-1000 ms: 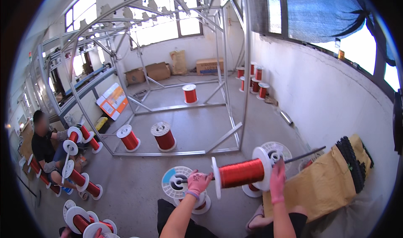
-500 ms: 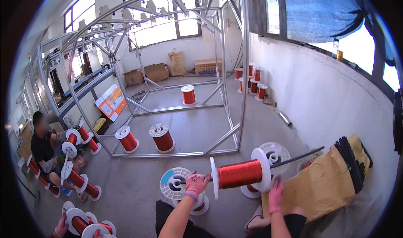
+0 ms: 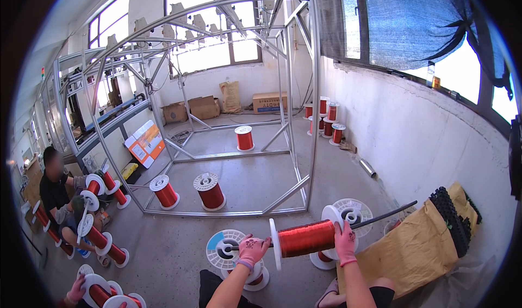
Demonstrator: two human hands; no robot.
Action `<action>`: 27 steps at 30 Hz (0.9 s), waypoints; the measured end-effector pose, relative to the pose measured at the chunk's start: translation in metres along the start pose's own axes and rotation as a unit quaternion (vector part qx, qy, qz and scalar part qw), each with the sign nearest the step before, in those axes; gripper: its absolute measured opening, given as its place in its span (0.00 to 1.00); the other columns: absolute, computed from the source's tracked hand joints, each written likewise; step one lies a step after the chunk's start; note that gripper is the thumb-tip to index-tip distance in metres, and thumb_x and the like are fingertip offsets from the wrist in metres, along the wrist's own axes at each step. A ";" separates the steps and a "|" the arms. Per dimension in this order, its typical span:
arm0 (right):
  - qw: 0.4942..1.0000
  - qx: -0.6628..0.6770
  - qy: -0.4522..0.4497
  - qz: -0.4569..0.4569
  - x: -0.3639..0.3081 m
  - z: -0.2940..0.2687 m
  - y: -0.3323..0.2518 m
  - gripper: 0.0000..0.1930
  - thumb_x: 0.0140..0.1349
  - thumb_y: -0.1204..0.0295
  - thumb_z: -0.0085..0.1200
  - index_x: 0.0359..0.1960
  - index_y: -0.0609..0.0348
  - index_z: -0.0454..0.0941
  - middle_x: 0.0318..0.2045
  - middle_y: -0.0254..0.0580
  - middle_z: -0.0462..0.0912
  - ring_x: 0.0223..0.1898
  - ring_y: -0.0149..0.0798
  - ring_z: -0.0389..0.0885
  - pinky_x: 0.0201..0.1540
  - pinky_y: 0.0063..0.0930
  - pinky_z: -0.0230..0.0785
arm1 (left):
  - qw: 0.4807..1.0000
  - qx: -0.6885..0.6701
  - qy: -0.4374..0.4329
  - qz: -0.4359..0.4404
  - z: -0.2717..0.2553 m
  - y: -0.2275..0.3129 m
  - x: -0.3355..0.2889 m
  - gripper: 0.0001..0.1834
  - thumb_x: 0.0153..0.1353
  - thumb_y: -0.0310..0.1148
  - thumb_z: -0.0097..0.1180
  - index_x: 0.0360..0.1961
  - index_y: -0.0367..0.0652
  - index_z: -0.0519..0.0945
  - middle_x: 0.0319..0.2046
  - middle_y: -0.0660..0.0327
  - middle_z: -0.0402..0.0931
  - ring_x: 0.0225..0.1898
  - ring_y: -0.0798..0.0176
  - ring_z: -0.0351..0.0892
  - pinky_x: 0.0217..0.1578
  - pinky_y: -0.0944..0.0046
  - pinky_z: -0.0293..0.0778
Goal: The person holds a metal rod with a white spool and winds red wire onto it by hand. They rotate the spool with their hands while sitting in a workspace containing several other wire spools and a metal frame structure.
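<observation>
A spool of red wire [image 3: 305, 238] with white flanges lies sideways on a dark rod [image 3: 389, 214] that passes through its middle. My left hand [image 3: 253, 250], in a pink glove, is closed round the rod just left of the spool. On the rim of the spool's right flange, my right hand [image 3: 345, 244], also pink-gloved, has its fingers curled. The rod rests across two standing spools, a left one with a white slotted flange [image 3: 217, 253] and a right one [image 3: 363, 214], partly hidden behind my right hand.
Brown sacking [image 3: 405, 253] and black ridged matting [image 3: 450, 221] lie at right. Ahead stands a metal frame [image 3: 261, 213], with several wire spools [image 3: 209, 195] on the floor. At left a seated co-worker [image 3: 57, 185] handles spools; another gloved hand [image 3: 77, 289] is at lower left.
My right hand has risen from below the spool's right flange onto its rim. My left hand keeps its hold on the rod. The whole view has shifted slightly.
</observation>
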State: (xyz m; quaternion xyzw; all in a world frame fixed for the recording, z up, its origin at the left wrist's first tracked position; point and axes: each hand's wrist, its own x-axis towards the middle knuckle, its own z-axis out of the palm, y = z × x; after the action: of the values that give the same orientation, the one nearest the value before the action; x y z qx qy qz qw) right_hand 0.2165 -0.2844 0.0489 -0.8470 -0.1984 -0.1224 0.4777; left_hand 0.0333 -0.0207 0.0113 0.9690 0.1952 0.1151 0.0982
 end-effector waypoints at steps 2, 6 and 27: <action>1.000 -0.004 -0.006 -0.003 0.000 0.000 -0.002 0.19 0.68 0.58 0.49 0.49 0.62 0.75 0.41 0.62 0.81 0.44 0.63 0.79 0.46 0.50 0.71 | 1.000 0.003 -0.003 -0.005 0.001 -0.001 -0.003 0.32 0.71 0.52 0.29 0.31 0.50 0.87 0.30 0.56 0.84 0.41 0.58 0.83 0.62 0.59 0.62; 0.999 -0.018 0.019 -0.023 0.000 0.001 0.005 0.18 0.68 0.58 0.49 0.47 0.60 0.75 0.39 0.59 0.82 0.42 0.62 0.80 0.44 0.50 0.71 | 1.000 -0.003 -0.011 -0.012 -0.003 0.004 0.000 0.32 0.71 0.52 0.29 0.31 0.49 0.87 0.30 0.56 0.84 0.41 0.58 0.83 0.63 0.59 0.61; 0.999 0.017 -0.032 0.023 0.007 -0.003 0.000 0.21 0.67 0.59 0.50 0.53 0.64 0.73 0.44 0.60 0.81 0.47 0.61 0.79 0.50 0.47 0.71 | 0.998 0.013 -0.062 0.000 -0.011 0.003 0.002 0.35 0.61 0.66 0.41 0.33 0.45 0.87 0.35 0.54 0.84 0.44 0.58 0.81 0.65 0.59 0.59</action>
State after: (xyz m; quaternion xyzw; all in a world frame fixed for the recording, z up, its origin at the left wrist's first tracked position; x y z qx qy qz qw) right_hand 0.2230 -0.2856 0.0533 -0.8467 -0.1960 -0.0809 0.4879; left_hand 0.0330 -0.0213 0.0232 0.9753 0.1907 0.0525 0.0979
